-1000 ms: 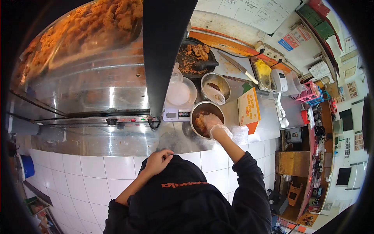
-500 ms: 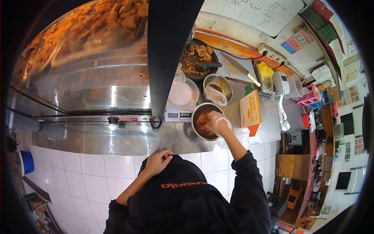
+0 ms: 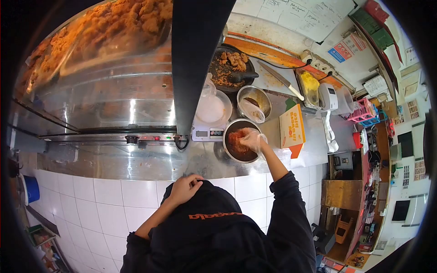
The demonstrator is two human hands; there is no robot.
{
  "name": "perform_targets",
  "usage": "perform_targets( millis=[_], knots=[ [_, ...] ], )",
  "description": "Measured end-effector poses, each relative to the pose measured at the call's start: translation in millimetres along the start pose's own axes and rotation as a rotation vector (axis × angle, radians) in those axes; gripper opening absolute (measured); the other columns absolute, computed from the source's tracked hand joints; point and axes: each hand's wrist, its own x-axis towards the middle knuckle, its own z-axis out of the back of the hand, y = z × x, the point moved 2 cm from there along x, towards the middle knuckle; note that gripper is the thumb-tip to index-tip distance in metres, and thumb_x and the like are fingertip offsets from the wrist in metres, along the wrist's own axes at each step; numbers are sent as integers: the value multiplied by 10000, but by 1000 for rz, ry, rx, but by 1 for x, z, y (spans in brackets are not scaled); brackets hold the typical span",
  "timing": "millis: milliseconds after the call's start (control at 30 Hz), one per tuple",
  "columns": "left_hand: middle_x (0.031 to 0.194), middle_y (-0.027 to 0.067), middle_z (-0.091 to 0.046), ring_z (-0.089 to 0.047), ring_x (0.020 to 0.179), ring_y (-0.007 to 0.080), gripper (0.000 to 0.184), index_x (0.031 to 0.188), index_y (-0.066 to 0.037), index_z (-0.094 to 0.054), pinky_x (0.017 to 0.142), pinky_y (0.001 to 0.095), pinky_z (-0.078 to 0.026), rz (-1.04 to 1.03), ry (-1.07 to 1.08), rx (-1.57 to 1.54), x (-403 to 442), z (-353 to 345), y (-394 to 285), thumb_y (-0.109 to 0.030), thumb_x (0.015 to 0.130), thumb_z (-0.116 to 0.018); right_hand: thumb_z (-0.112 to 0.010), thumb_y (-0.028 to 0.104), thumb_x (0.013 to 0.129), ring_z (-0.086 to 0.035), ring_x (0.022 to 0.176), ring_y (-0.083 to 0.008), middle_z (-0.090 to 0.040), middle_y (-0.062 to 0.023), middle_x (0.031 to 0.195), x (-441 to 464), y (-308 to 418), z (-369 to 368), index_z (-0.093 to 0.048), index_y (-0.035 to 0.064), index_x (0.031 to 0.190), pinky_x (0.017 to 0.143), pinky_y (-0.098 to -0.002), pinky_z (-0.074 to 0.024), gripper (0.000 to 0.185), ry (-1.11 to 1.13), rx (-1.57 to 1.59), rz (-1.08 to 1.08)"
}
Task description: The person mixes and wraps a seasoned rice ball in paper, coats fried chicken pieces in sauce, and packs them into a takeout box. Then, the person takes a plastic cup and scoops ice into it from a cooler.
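My right hand (image 3: 251, 139), in a clear plastic glove, reaches into a steel bowl (image 3: 226, 152) near the counter's front edge. Its fingers are closed on a red, sauce-coated piece of food (image 3: 236, 138); the fingertips are partly hidden in it. Dark red sauce covers the bowl's inside. My left hand (image 3: 185, 188) is bare and rests against the front of my dark clothing, with its fingers curled together. To the bowl's left is a digital scale (image 3: 207, 133) with a clear plastic container (image 3: 213, 108) on it. A second steel bowl (image 3: 265, 98) stands just behind.
An orange and white box (image 3: 292, 128) stands right of the bowls. Behind are a stone mortar (image 3: 249, 67), a knife (image 3: 282, 80) on a board and a tray of yellow food (image 3: 310, 85). A glass food warmer (image 3: 104, 100) fills the left.
My right hand has moved about inside the bowl, and the food beneath it has become redder. My left hand has stayed against my clothing. The view has shifted slightly.
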Motion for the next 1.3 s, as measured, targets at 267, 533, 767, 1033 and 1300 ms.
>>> perform_targets(
  millis=[267,533,767,1033,1300],
  knots=[
    [622,47,-597,-556,511,159,171,930,-95,-629,520,286,-435,12,-21,-28,0,-1,-3,-204,802,-597,-637,287,699,-574,933,-311,-602,-186,951,-7,6,20,-603,72,979,768,-380,-463,354,-238,-423,-173],
    [646,38,-606,-555,524,122,171,958,-67,-614,524,259,-435,-74,36,33,9,-8,-10,-157,819,-573,-671,323,674,-612,805,-279,-635,-173,856,-5,0,0,-628,26,895,713,-373,-479,373,-50,-417,-160],
    [651,49,-601,-557,539,124,175,961,-64,-612,535,270,-440,-79,44,31,14,-8,-6,-157,817,-576,-626,278,653,-609,683,-287,-625,-188,781,2,-14,-7,-644,34,776,612,-379,-481,274,326,-335,-107],
    [758,70,-621,-574,488,123,286,1080,-42,-527,415,238,-429,185,192,-483,53,-40,8,-220,859,-549,-606,239,725,-589,870,-319,-617,-144,959,-14,33,-10,-612,152,991,754,-373,-474,281,-95,-510,-106],
    [780,80,-592,-597,492,156,247,1008,-18,-460,388,269,-466,165,-124,-586,134,-93,-6,-207,870,-538,-505,153,811,-616,774,-294,-645,-133,808,-44,55,14,-654,120,939,717,-370,-489,199,-406,-126,-147]
  ],
)
